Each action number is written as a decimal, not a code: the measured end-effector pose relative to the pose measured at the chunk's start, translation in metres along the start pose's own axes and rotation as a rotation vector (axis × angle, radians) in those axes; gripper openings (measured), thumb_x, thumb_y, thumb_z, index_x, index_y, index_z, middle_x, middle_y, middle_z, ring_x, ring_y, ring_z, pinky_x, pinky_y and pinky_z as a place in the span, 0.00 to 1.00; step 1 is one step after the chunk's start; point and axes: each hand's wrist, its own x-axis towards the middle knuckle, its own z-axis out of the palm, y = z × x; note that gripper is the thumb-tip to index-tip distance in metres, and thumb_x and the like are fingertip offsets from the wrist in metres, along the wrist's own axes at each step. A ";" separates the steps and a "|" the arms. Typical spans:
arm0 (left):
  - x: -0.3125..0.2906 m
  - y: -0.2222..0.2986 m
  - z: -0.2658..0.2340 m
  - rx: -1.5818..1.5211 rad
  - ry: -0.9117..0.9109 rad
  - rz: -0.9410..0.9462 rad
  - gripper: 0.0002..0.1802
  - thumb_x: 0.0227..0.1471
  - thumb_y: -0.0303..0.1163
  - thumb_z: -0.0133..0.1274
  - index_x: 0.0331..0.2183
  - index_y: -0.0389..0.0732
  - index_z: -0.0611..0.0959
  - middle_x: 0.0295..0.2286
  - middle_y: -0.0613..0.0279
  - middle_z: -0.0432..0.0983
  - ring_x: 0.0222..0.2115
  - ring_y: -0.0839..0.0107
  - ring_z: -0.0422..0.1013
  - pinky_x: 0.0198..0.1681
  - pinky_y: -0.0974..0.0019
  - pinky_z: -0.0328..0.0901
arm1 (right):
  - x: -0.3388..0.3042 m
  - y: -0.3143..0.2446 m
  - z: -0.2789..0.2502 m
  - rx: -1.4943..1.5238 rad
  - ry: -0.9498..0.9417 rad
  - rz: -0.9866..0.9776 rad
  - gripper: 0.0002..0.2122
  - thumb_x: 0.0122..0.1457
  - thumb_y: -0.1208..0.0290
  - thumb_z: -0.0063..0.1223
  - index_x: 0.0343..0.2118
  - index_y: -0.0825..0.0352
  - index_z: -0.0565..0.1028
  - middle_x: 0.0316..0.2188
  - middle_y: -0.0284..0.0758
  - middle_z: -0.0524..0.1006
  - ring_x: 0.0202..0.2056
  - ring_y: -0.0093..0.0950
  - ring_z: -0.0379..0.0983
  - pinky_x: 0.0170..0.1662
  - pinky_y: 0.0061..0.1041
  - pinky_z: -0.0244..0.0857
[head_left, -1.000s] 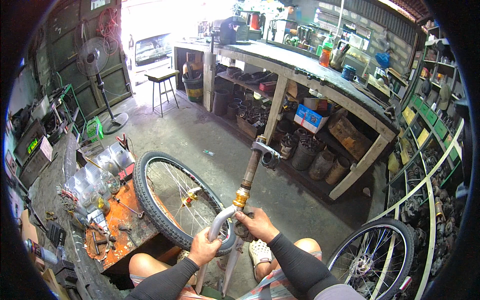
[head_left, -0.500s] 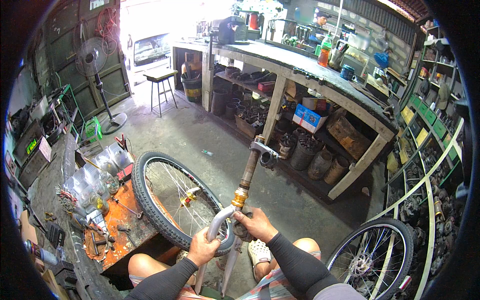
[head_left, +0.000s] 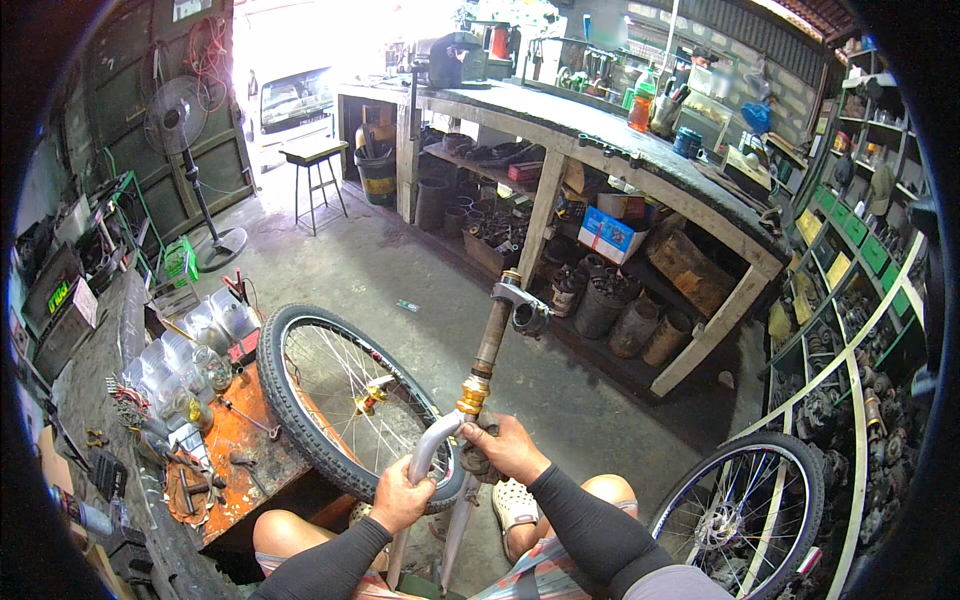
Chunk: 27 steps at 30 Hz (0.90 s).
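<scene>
A silver bicycle fork (head_left: 432,445) stands tilted between my knees, its steerer tube pointing up and away. Gold headset rings (head_left: 472,395) sit at the base of the tube, and a stem clamp (head_left: 522,305) is at its top. My left hand (head_left: 402,495) is closed round the left fork leg. At the crown's right side, my right hand (head_left: 512,450) grips what looks like a dark, crumpled rag (head_left: 482,458) pressed against the fork. The fingers of that hand are partly hidden. Just beyond my left hand leans a bicycle wheel (head_left: 270,365) with a knobby tyre.
Hand tools and plastic containers (head_left: 165,365) lie on an orange-topped low bench (head_left: 245,400) at left. Another wheel (head_left: 722,530) leans against the parts shelves (head_left: 850,300) at right. Across the floor stand a long workbench (head_left: 590,130), a stool (head_left: 315,152) and a fan (head_left: 178,115).
The view has shifted slightly, so the whole scene sits a little further left. Both hands keep their holds on the fork and the rag. The person beyond the workbench no longer shows.
</scene>
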 end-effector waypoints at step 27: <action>0.000 -0.002 0.000 0.006 0.013 0.013 0.12 0.51 0.32 0.61 0.36 0.34 0.82 0.25 0.53 0.78 0.26 0.63 0.75 0.35 0.56 0.71 | 0.004 0.009 -0.001 -0.047 -0.025 0.017 0.32 0.66 0.38 0.61 0.44 0.74 0.83 0.33 0.47 0.86 0.36 0.36 0.84 0.43 0.41 0.75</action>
